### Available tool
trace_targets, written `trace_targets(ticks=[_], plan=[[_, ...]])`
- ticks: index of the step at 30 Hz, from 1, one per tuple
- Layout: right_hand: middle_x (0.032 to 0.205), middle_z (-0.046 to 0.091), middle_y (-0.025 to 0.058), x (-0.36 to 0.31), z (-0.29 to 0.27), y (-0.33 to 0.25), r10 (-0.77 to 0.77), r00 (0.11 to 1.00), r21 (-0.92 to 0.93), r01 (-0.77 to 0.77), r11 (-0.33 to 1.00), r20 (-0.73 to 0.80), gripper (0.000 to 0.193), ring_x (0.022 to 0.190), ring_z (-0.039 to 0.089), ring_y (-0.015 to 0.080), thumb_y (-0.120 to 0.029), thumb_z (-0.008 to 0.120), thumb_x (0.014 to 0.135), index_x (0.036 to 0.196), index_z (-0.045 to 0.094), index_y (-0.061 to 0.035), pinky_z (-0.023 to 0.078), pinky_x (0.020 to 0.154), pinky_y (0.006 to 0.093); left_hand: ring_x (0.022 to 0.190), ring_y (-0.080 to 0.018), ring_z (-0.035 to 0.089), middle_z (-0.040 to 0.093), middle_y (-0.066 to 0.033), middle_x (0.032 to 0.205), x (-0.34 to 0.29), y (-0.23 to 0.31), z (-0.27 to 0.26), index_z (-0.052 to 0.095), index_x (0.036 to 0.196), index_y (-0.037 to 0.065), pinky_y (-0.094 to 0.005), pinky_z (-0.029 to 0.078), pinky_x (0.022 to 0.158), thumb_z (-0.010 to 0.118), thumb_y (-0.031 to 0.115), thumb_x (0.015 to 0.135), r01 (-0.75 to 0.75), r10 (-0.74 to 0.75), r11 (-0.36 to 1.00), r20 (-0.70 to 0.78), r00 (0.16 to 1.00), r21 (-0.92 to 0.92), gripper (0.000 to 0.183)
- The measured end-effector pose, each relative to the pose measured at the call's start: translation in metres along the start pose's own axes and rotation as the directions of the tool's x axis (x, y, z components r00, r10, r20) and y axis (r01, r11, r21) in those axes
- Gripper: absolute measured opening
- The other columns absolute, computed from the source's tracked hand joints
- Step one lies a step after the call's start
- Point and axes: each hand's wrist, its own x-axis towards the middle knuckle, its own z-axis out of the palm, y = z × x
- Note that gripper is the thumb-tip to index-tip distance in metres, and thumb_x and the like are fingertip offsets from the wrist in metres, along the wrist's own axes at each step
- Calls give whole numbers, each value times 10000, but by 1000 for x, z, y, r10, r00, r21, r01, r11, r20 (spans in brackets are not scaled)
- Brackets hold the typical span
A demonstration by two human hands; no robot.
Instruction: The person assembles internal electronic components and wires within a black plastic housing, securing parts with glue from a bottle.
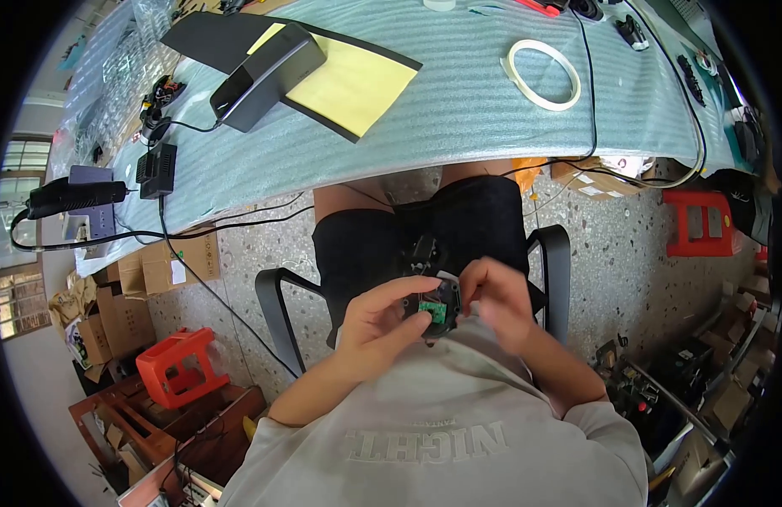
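Observation:
My left hand (376, 328) grips a rounded black device (448, 291) over my lap, its fingers along the far side and its thumb at the near side. Inside the device's exposed face sits a small green circuit board (433, 313), right by the left thumb. A black part (423, 251) shows just beyond the device against my dark shorts. At the device's right edge is my right hand (499, 300), fingers curled in and partly blurred; whatever they pinch is too small or hidden to make out.
A table (442, 118) under pale blue foam sheet stands ahead, bearing a black box-shaped stand (268, 76), a yellow sheet (353, 84), a tape roll (543, 74) and cables. Chair armrests flank me. Red stools (181, 367) and cardboard boxes (176, 262) stand on the floor.

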Motion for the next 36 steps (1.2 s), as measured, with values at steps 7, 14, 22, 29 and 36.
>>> trace_targets(ticks=[7, 14, 22, 29, 36], plan=[[759, 646, 94, -1, 38, -12, -534, 797, -777, 517, 359, 284, 351, 658, 676, 222, -45, 786, 768, 1059, 602, 22, 546, 600, 274, 1287, -230, 504, 359, -167, 1533, 16, -2, 18, 394, 1465, 14, -363, 498, 1007, 470, -32, 983, -209, 189, 968, -146, 971, -139, 490], [1126, 632, 246, -23, 47, -34, -411, 904, -307, 359, 881, -121, 251, 851, 698, 233, 166, 650, 823, 1062, 620, 93, 605, 667, 304, 981, -200, 678, 634, -169, 1188, 12, 0, 6, 596, 1281, -29, -275, 573, 807, 602, -129, 875, -300, 400, 876, -219, 890, 378, 419], [1160, 641, 207, 3, 45, -57, -447, 885, -345, 464, 816, 132, 314, 949, 688, 208, 172, 675, 784, 1075, 686, 55, 569, 818, 283, 752, -171, 678, 692, -156, 937, 10, -5, 8, 700, 1029, -52, -230, 510, 635, 652, -118, 809, -376, 499, 680, -21, 867, 630, 235], [1025, 690, 168, 1, 73, -52, -508, 860, -711, 332, 619, -40, 273, 920, 710, 242, 140, 704, 749, 1003, 706, 40, 587, 754, 296, 751, -129, 652, 693, -136, 905, 1, -1, 0, 689, 1013, -83, -229, 492, 653, 605, -23, 924, -259, 372, 792, -102, 923, 553, 136], [882, 679, 122, -3, 66, -61, -600, 723, -875, 478, 78, 342, 318, 661, 667, 226, 139, 715, 643, 943, 713, 35, 550, 603, 267, 796, -105, 640, 711, -114, 917, 5, -10, 4, 696, 1071, -54, -210, 464, 627, 655, -91, 871, -366, 547, 779, -267, 794, 509, 208]])
